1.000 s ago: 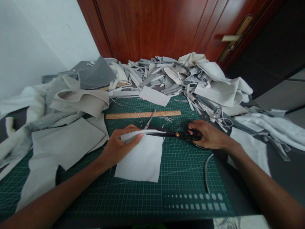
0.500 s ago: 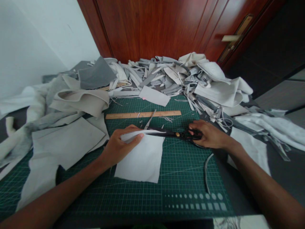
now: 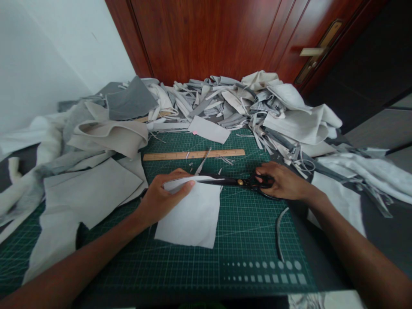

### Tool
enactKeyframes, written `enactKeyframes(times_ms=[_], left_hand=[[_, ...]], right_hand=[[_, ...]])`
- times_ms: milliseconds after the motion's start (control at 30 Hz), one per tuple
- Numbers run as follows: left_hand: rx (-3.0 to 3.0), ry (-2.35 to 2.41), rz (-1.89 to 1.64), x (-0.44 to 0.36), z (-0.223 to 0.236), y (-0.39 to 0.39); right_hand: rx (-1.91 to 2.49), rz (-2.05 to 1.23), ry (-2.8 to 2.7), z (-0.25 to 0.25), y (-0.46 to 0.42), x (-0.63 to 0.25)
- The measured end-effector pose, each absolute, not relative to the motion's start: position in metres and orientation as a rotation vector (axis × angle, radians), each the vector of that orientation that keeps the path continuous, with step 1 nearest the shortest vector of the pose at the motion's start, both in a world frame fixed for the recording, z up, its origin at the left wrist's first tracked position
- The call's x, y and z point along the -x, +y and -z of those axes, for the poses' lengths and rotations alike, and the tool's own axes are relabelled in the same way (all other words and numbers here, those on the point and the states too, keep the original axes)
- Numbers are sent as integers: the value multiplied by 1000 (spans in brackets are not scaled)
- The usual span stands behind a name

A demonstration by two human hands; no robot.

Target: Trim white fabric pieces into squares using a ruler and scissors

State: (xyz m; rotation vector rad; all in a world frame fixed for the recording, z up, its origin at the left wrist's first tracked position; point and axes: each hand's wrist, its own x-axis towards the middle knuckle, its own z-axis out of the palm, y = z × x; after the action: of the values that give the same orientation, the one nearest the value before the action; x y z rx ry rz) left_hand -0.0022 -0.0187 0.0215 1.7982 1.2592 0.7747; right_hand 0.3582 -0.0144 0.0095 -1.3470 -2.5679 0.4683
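Note:
My left hand (image 3: 167, 192) pinches the upper left part of a white fabric piece (image 3: 189, 219), thumb on top. The piece is roughly square and its lower part rests on the mat. Closed around the handles of black fabric scissors (image 3: 240, 182) is my right hand (image 3: 278, 180). The blades point left and lie along the top edge of the fabric, partly hidden by it. Just beyond the fabric, a slim pointed metal tool (image 3: 203, 162) lies across a wooden ruler (image 3: 222, 153); its lower end is hidden.
A green cutting mat (image 3: 251, 231) covers the table's middle. Grey fabric pieces (image 3: 93, 189) lie at the left, and a heap of scraps (image 3: 206, 96) lines the back. A white rectangle (image 3: 209, 130) lies beyond the ruler. A grey strip (image 3: 278, 234) curves near the mat's right edge.
Almost nothing differs. Both hands, the scissors and the fabric stay in nearly the same place.

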Motion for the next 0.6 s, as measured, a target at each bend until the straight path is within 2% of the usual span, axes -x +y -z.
enactKeyframes(times_ms=[600], left_hand=[[-1809, 1229, -791, 3, -21, -19]], right_hand=[[1317, -500, -2586, -13, -14, -358]])
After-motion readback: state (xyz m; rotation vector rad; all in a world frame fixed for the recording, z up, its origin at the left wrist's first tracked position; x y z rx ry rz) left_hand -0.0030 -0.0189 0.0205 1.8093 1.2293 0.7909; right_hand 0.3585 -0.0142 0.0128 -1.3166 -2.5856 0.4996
